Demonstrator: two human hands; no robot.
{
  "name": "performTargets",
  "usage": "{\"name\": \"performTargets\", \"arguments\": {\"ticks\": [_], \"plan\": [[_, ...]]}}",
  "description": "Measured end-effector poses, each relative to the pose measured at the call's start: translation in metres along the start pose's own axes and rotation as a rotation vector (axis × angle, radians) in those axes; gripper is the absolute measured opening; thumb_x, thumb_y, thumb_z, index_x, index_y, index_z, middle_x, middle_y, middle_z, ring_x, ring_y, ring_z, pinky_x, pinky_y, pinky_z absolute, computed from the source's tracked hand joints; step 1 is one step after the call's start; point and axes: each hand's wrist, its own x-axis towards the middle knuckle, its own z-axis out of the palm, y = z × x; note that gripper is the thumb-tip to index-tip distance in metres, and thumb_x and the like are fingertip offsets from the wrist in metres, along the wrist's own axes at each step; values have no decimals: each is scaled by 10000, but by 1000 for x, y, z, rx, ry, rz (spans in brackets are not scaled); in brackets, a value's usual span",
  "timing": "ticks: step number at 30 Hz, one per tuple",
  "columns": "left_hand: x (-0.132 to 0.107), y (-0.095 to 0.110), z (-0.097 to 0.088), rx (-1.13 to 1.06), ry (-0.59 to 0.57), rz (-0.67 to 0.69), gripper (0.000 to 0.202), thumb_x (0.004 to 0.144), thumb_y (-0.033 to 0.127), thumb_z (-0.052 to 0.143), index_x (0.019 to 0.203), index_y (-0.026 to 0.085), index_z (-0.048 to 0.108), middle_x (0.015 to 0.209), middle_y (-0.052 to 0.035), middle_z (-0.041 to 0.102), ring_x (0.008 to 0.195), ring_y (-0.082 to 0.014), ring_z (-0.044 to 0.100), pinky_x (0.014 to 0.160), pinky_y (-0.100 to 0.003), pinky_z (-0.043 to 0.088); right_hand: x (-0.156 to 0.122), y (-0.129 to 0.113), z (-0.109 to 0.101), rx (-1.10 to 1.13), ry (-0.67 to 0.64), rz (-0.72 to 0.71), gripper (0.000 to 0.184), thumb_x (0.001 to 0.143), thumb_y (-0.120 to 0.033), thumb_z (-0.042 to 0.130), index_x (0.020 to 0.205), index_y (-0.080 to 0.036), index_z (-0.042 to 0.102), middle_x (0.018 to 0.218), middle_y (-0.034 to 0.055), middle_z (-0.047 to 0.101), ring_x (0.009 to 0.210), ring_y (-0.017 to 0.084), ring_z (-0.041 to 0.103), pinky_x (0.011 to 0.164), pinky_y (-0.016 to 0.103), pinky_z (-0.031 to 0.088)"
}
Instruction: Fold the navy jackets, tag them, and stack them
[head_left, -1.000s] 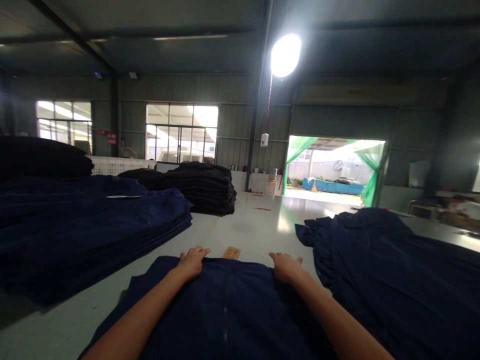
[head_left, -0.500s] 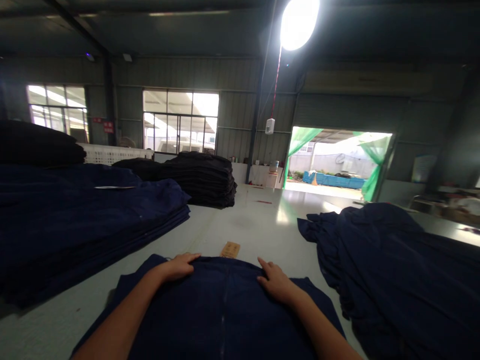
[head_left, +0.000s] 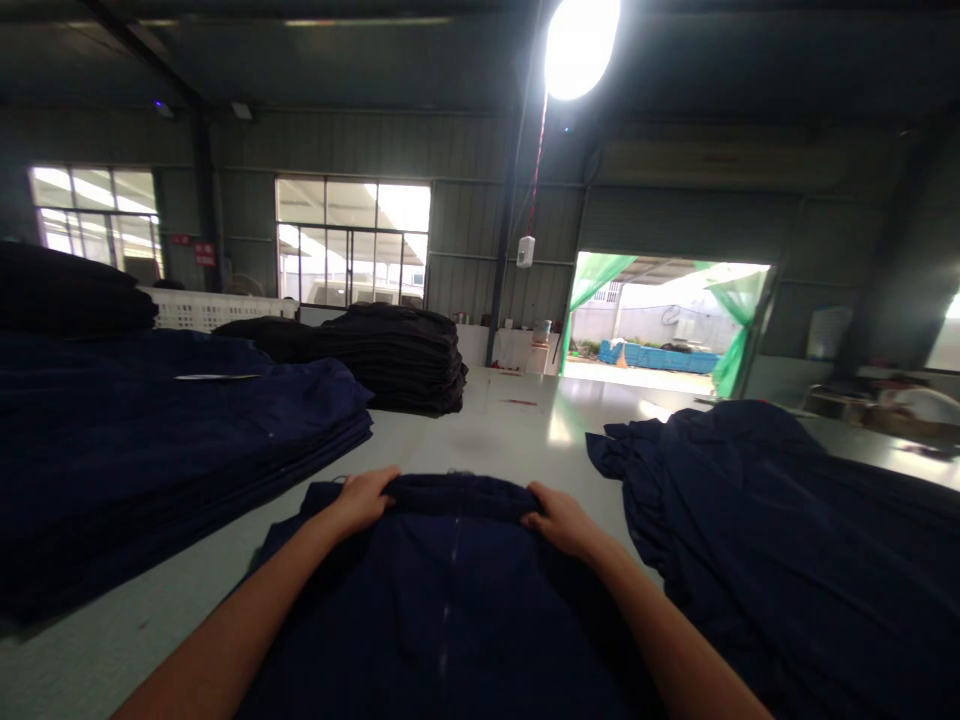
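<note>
A dark navy garment [head_left: 450, 600] lies flat on the pale table [head_left: 495, 440] right in front of me. My left hand [head_left: 364, 500] grips its far edge on the left, fingers curled over the fabric. My right hand [head_left: 559, 520] grips the same far edge on the right. The far edge is lifted and folded up a little between the hands. It hides the small tan label that lay just beyond it.
A tall flat stack of navy fabric [head_left: 165, 440] fills the left side, with black stacks [head_left: 397, 355] behind it. A loose heap of navy garments [head_left: 765, 520] lies to the right. An open doorway [head_left: 667, 325] stands at the far end.
Both hands went from lying flat on the garment to gripping its far edge and raising it; the tan label beyond it is now covered. My view drifted slightly.
</note>
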Motion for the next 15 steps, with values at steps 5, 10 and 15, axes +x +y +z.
{"name": "performTargets", "arguments": {"ticks": [5, 10, 15], "plan": [[33, 32, -68, 18, 535, 90, 351, 762, 160, 466, 1095, 251, 532, 1124, -28, 599, 1075, -208, 495, 931, -332, 292, 12, -9, -77, -199, 593, -43, 313, 831, -261, 472, 1132, -185, 515, 1162, 111, 588, 1072, 256, 498, 925, 363, 261], [28, 39, -75, 3, 580, 172, 326, 710, 133, 479, 1006, 249, 552, 1021, -21, 602, 1033, -212, 487, 911, -360, 269, -6, -10, -90, -291, 635, -67, 268, 815, -255, 474, 1071, -216, 540, 1081, 88, 612, 1031, 244, 502, 958, 380, 193], [-5, 19, 1, 73, 113, 161, 440, 619, 25, 439, 980, 245, 563, 1046, -30, 597, 1046, -243, 489, 860, -406, 306, -35, -2, -14, -313, 240, -91, 336, 704, -185, 540, 1040, -201, 548, 1011, 80, 640, 985, 242, 545, 937, 409, 231]]}}
